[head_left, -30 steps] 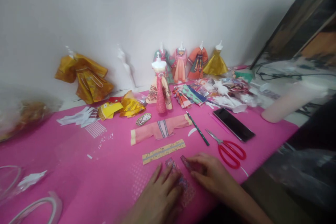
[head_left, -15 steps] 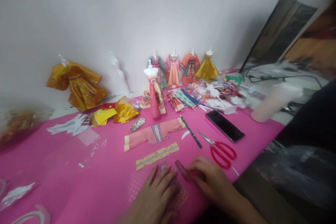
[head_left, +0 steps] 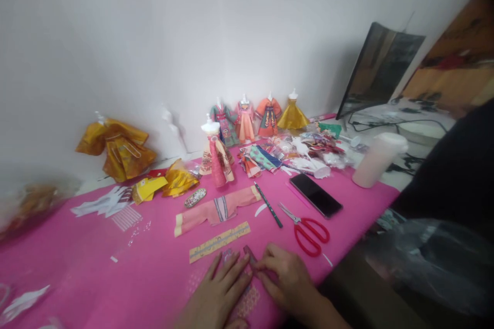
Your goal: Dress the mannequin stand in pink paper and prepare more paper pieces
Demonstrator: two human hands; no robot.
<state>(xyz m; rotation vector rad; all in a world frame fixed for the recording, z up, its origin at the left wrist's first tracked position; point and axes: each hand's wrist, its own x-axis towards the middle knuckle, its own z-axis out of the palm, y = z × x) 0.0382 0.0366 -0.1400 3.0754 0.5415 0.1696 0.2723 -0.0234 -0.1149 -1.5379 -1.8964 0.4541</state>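
My left hand lies flat with its fingers spread over small patterned fabric pieces on the pink tabletop. In a pinch, my right hand grips a narrow dark patterned strip beside the left fingertips. Just beyond my fingers lies a yellow patterned strip with a grey band along it. Farther back, a pink doll-robe top is spread flat with cream cuffs. Part of the pieces under my left palm is hidden.
Red-handled scissors, a dark pencil and a black phone lie to the right. A dressed mini mannequin stands mid-table. More doll dresses line the wall. A pale pink bottle is at the right edge.
My right hand has moved in close to my left fingers with the strip, which now lies nearer them. The whole view has shifted, so the table things appear lower and farther left.
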